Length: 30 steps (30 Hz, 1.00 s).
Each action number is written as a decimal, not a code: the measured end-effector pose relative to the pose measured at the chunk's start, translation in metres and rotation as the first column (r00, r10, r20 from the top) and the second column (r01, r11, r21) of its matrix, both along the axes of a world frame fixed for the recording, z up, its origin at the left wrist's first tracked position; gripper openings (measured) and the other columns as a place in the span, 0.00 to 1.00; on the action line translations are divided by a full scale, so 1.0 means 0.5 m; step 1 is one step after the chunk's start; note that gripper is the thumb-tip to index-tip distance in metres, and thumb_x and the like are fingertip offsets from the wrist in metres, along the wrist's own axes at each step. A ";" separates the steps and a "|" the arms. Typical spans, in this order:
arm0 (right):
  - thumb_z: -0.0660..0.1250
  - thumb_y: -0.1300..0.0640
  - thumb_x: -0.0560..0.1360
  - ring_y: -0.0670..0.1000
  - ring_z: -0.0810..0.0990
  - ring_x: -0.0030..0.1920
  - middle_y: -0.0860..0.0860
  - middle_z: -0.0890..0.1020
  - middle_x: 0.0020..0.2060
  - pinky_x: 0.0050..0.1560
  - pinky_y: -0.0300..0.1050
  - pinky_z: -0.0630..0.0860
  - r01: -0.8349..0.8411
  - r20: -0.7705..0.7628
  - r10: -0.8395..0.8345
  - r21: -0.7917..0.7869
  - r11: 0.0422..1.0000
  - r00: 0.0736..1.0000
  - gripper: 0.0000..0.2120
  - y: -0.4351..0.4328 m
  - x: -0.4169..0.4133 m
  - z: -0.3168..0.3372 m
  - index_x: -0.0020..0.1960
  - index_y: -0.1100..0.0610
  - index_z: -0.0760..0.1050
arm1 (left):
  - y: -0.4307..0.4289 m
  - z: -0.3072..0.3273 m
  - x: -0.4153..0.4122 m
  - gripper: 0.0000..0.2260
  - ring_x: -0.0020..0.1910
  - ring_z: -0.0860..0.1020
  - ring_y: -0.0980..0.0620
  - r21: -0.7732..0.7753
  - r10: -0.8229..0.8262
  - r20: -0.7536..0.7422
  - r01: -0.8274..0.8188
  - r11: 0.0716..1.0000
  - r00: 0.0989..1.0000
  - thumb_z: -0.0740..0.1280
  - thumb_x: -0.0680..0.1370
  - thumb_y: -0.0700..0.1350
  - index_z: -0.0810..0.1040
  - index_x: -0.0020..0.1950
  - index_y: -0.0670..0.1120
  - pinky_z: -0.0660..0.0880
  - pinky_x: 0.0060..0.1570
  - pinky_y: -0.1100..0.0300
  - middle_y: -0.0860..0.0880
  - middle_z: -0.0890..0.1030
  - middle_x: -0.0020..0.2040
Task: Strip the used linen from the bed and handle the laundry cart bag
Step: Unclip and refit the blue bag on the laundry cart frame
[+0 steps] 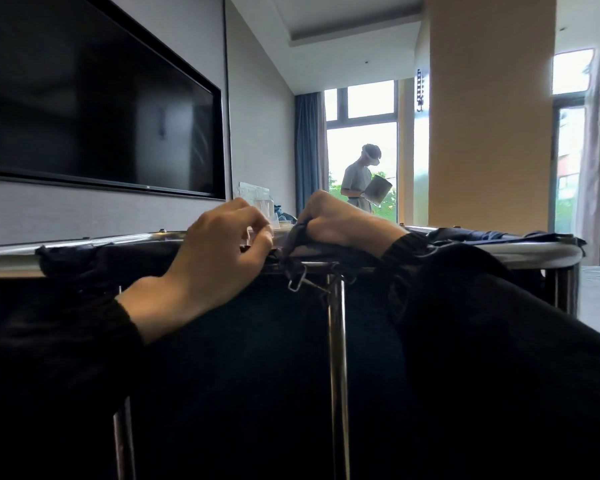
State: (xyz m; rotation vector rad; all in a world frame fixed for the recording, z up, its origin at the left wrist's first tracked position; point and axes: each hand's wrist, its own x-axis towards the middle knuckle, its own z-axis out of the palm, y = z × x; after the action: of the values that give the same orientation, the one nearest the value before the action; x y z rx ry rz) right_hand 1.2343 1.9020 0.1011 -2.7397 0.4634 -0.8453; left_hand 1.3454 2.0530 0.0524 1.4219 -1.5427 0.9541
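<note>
The dark laundry cart bag (239, 375) fills the lower frame, its hem running left to right along the chrome rail (84, 242) directly under the 2 hands. The left hand (219, 258) curls its fingers onto the hem. Just beside it, the right hand (340, 220) grips the bag's strap (297, 237).

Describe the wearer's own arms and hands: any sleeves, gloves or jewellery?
Both arms are in black long sleeves. The left sleeve and the right sleeve are each gathered snugly at the wrist. The left hand and the right hand are bare, with no gloves. No ring or watch is visible.
</note>
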 end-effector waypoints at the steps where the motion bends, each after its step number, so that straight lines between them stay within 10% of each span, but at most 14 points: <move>1: 0.64 0.62 0.74 0.51 0.74 0.30 0.60 0.80 0.30 0.29 0.43 0.71 0.007 -0.025 -0.006 0.007 1.000 1.000 0.10 0.000 0.001 0.002 0.40 0.66 0.82 | -0.003 0.011 0.012 0.13 0.41 0.75 0.50 0.077 0.106 -0.013 -0.105 0.992 0.994 0.59 0.74 0.51 0.80 0.42 0.45 0.68 0.43 0.57 0.51 0.79 0.41; 4: 0.61 0.64 0.77 0.47 0.70 0.31 0.52 0.75 0.31 0.31 0.34 0.67 0.079 -0.107 -0.075 0.036 0.996 0.991 0.11 0.003 0.010 0.003 0.51 0.70 0.79 | -0.009 0.023 0.035 0.19 0.42 0.75 0.48 0.350 0.251 -0.032 -0.224 0.909 0.967 0.52 0.76 0.59 0.77 0.38 0.51 0.66 0.42 0.56 0.52 0.78 0.38; 10: 0.58 0.58 0.82 0.53 0.77 0.51 0.60 0.80 0.51 0.47 0.27 0.59 0.065 -0.272 -0.040 0.083 0.994 0.961 0.14 0.021 -0.006 0.013 0.57 0.68 0.77 | -0.023 0.016 0.033 0.24 0.31 0.70 0.52 0.317 0.377 0.056 -0.375 0.871 0.924 0.52 0.81 0.57 0.78 0.35 0.46 0.59 0.32 0.57 0.52 0.74 0.31; 16: 0.60 0.59 0.78 0.48 0.73 0.35 0.53 0.77 0.37 0.42 0.46 0.73 0.121 -0.293 -0.079 0.128 0.984 0.953 0.12 0.000 0.011 0.012 0.49 0.66 0.79 | -0.027 0.025 0.040 0.23 0.33 0.72 0.50 0.380 0.327 0.001 -0.303 0.874 0.945 0.54 0.80 0.56 0.73 0.30 0.45 0.62 0.36 0.56 0.50 0.75 0.32; 23: 0.58 0.70 0.68 0.41 0.77 0.29 0.47 0.83 0.32 0.31 0.35 0.73 -0.026 -0.194 0.103 0.363 0.931 0.976 0.16 0.011 0.004 0.018 0.39 0.58 0.83 | -0.022 0.020 0.048 0.23 0.37 0.73 0.45 0.419 0.296 0.027 -0.280 0.864 0.955 0.50 0.81 0.57 0.74 0.34 0.49 0.64 0.40 0.54 0.49 0.74 0.35; 30: 0.64 0.52 0.73 0.54 0.79 0.36 0.56 0.81 0.36 0.38 0.50 0.74 0.114 -0.249 -0.017 0.383 0.917 0.968 0.15 0.037 0.005 0.005 0.36 0.62 0.81 | 0.006 0.038 0.027 0.19 0.43 0.78 0.41 0.598 0.310 -0.061 -0.214 0.773 0.949 0.52 0.82 0.54 0.79 0.41 0.49 0.64 0.40 0.54 0.45 0.81 0.40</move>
State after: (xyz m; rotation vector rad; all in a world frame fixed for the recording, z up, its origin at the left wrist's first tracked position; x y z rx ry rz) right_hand 1.2366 1.9203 0.1034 -2.4616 0.6937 -0.3750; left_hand 1.3589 2.0560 0.0712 2.1446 -1.6168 0.5014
